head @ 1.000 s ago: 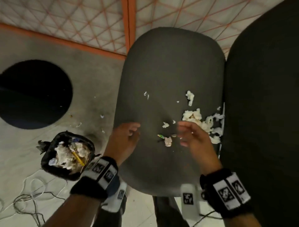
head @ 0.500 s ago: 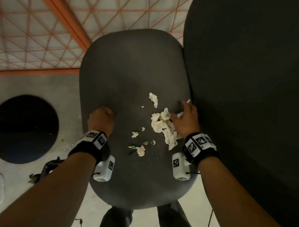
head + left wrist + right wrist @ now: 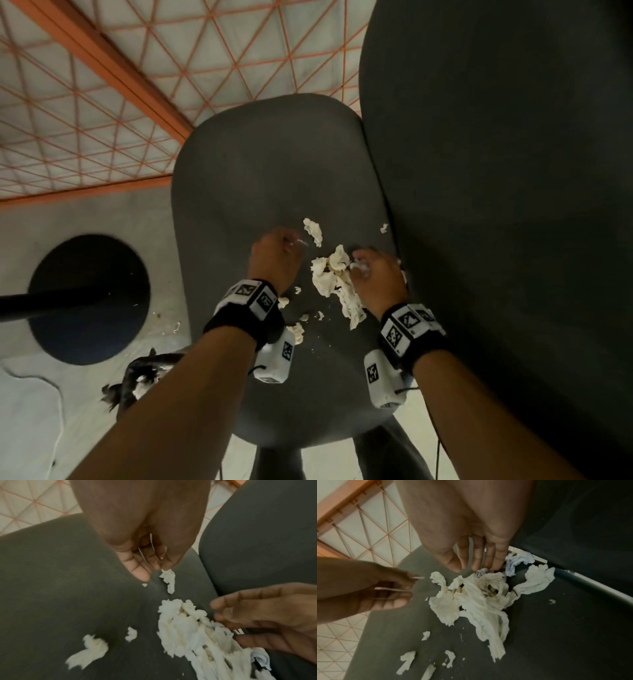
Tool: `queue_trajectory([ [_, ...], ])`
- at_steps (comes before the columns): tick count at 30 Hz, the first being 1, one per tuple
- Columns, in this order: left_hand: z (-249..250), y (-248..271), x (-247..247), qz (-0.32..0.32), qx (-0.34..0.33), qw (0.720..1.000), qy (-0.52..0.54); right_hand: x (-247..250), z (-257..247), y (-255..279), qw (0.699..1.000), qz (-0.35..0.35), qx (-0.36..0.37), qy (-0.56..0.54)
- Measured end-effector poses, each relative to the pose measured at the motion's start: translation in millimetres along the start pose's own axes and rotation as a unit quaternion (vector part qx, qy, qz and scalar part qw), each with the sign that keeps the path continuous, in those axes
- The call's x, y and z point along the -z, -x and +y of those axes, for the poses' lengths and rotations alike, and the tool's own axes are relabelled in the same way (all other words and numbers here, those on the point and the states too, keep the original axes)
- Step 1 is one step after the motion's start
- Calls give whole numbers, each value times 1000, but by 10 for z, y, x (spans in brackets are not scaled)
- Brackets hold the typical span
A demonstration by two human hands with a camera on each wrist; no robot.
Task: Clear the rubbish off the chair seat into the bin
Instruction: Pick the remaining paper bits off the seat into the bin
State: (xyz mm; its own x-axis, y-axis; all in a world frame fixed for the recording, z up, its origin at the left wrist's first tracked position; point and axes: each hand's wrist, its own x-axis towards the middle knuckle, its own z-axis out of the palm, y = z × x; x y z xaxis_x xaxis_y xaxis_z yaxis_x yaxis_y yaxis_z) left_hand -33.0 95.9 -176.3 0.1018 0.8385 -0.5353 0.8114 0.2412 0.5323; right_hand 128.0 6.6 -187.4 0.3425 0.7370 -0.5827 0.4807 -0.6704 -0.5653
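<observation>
Reaching with both hands into tissue

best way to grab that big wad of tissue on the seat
Take the big tissue wad at its thick crumpled top, where the folds bunch up, rather than by the thin tail trailing toward the seat's front edge, which may well tear. Come from the backrest side, where the right hand already has its fingertips at the wad's edge, and rake it toward the left hand so one grip gathers most of it.
</observation>
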Motion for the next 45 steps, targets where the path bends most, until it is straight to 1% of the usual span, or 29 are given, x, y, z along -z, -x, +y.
queue_trajectory([
  [3, 152, -177, -117, -17, -26, 999, -31, -24, 82, 108, 999, 29, 22, -40],
  [6, 200, -252, -271, -70, -29, 993, -90, -55, 201, 138, 997, 70, 20, -19],
  [7, 200, -244, -319, -82, -37, 990, -108, -61, 231, 137, 998, 68, 10, -2],
  [10, 113, -124, -404, -120, -89, 977, -151, -128, 249, 170, 998, 43, -30, 41],
  [12, 50, -42, -409, -151, -127, 964, -175, -188, 233, 214, 998, 31, -47, 21],
  [13, 49, -23, -391, -153, -143, 960, -187, -223, 218, 243, 998, 28, -54, -1],
  [15, 127, -50, -332, -133, -171, 955, -202, -295, 187, 306, 997, 35, -53, -39],
  [17, 275, -132, -302, -125, -205, 949, -204, -351, 171, 374, 995, 72, -39, -61],
  [19, 464, -258, -340, -136, -240, 938, -209, -362, 155, 425, 989, 124, -29, -79],
  [21, 633, -401, -457, -146, -273, 925, -220, -351, 167, 437, 980, 171, -34, -95],
  [23, 748, -531, -619, -157, -294, 915, -229, -349, 206, 429, 974, 198, -52, -101],
  [24, 788, -581, -700, -164, -299, 910, -235, -356, 231, 423, 973, 194, -68, -108],
  [26, 840, -638, -839, -179, -302, 901, -253, -380, 274, 409, 974, 166, -98, -115],
  [29, 838, -633, -925, -194, -315, 885, -282, -439, 313, 385, 978, 134, -115, -112],
  [34, 629, -474, -750, -242, -361, 836, -335, -479, 229, 369, 977, 138, -117, -110],
  [36, 510, -391, -644, -253, -361, 818, -369, -453, 193, 336, 980, 129, -122, -88],
  [37, 450, -359, -588, -255, -357, 814, -381, -425, 183, 296, 982, 116, -128, -75],
  [38, 385, -340, -540, -255, -351, 815, -385, -386, 176, 249, 983, 102, -138, -61],
  [41, 221, -264, -432, -237, -322, 838, -372, -288, 162, 120, 984, 76, -160, -21],
  [45, 62, -1, -425, -224, -304, 853, -360, -264, 102, 191, 987, 33, -154, 13],
])
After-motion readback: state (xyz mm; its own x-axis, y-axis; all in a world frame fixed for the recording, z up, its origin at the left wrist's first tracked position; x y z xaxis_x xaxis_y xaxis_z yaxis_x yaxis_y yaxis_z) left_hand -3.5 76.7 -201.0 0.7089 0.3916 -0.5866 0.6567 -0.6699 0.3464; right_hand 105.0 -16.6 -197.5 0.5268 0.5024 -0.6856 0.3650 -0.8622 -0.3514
